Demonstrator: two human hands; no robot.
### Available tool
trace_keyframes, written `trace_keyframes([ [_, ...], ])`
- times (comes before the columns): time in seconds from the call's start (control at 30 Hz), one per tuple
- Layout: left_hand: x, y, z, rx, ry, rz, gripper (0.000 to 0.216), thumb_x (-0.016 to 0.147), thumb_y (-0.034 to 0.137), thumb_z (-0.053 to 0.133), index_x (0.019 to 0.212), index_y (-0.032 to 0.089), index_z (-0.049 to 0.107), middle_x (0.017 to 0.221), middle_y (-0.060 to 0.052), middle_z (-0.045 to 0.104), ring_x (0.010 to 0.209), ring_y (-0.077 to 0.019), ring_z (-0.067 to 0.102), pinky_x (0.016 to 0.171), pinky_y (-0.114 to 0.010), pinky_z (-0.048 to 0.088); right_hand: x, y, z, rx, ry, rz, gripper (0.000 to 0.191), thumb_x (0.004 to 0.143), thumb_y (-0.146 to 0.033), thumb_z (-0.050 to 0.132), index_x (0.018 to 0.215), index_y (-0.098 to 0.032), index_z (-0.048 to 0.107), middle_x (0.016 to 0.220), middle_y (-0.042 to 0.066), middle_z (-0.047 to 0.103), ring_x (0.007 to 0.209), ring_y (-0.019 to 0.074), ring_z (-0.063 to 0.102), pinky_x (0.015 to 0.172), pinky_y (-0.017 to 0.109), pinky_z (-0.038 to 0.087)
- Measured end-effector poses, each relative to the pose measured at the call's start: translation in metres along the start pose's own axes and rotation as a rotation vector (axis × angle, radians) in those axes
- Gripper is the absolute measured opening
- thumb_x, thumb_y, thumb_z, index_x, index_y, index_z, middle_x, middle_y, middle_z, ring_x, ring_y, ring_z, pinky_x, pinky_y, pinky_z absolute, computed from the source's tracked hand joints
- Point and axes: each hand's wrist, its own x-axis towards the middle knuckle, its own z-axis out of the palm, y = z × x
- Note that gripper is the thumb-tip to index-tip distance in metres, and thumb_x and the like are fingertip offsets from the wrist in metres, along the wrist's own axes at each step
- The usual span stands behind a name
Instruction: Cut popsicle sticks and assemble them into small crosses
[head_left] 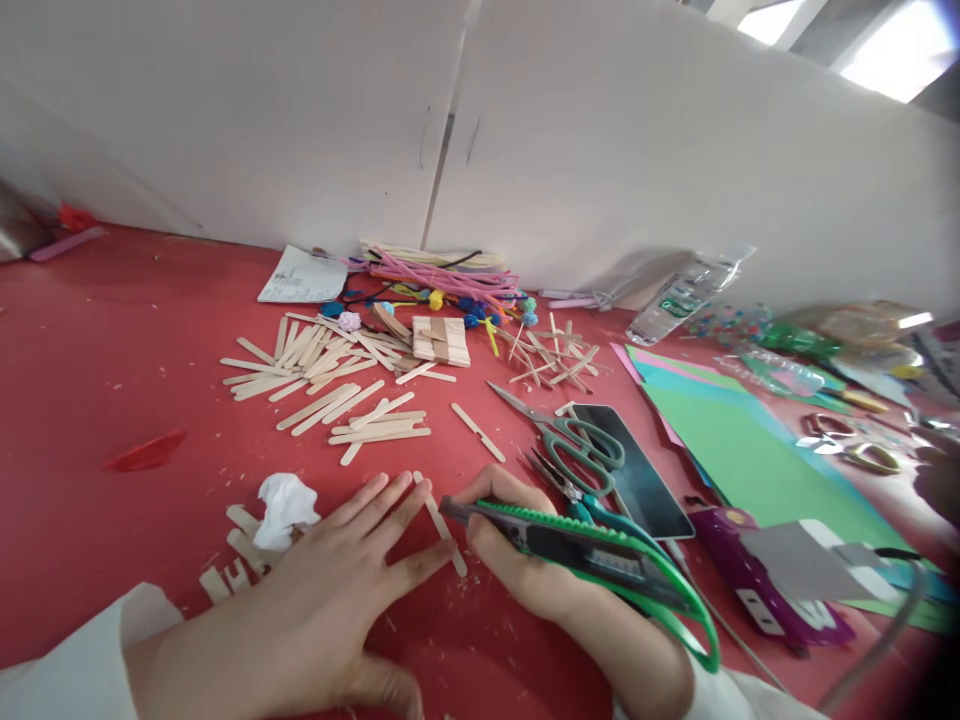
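Note:
My left hand (337, 580) lies flat with its fingers spread on the red tabletop. Its fingertips touch a wooden craft stick (437, 520), holding it down against the surface. In my right hand (517, 560) is a green and black utility knife (592, 550), its front end just beside that stick. Whether the blade is out I cannot make out. Crumpled white tissue (285, 508) and several cut stick pieces (244, 540) lie left of my left hand. Another notched-looking stick (478, 432) rests farther forward.
Loose craft sticks (322, 350) and pink pipe cleaners (442, 275) lie toward the white partition (300, 120). To the right are green-handled scissors (581, 450), pliers (574, 495), a phone (634, 470), a purple glue gun (765, 575), coloured paper (735, 430) and a bottle (679, 300).

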Motion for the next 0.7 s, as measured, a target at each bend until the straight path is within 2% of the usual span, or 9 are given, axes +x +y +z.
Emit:
trace_keyframes([
  [0.23,-0.001,0.001,0.003,-0.009,0.002,-0.029,0.085,0.06,0.069,0.056,0.134,0.035,0.032,0.149,-0.009,0.007,0.132,-0.0384,0.013,0.102,-0.057,0.026,0.001,0.006,0.006,0.019,-0.034,-0.024,0.005,0.073,-0.022,0.047,0.071,-0.019,0.05,0.05,-0.005,0.052,0.041,0.0074,0.046,0.043,0.018,0.037],
  [0.4,0.0,0.0,0.003,0.001,0.01,-0.026,0.085,0.058,0.07,0.057,0.133,0.034,0.036,0.149,-0.009,0.009,0.132,-0.0381,0.014,0.102,-0.056,0.027,0.001,0.002,0.003,-0.082,-0.065,-0.019,0.002,0.072,-0.019,0.046,0.072,-0.019,0.049,0.055,-0.005,0.051,0.044,0.0066,0.044,0.045,0.017,0.036],
  [0.5,0.0,0.0,0.002,-0.017,0.016,-0.018,0.081,0.06,0.071,0.053,0.13,0.032,0.043,0.149,-0.01,0.011,0.132,-0.0382,0.016,0.102,-0.056,0.027,0.0,-0.001,0.003,-0.173,-0.095,-0.013,0.006,0.07,-0.015,0.046,0.074,-0.018,0.049,0.051,-0.007,0.045,0.041,0.0055,0.038,0.042,0.016,0.032],
  [0.7,-0.002,-0.005,0.009,-0.03,0.094,0.041,0.08,0.061,0.071,0.051,0.129,0.03,0.043,0.149,-0.01,0.011,0.133,-0.0365,0.016,0.103,-0.055,0.026,0.003,-0.008,0.006,-0.264,-0.126,-0.067,0.012,0.066,-0.01,0.043,0.071,-0.02,0.045,0.05,-0.007,0.041,0.041,0.0059,0.034,0.043,0.017,0.032],
])
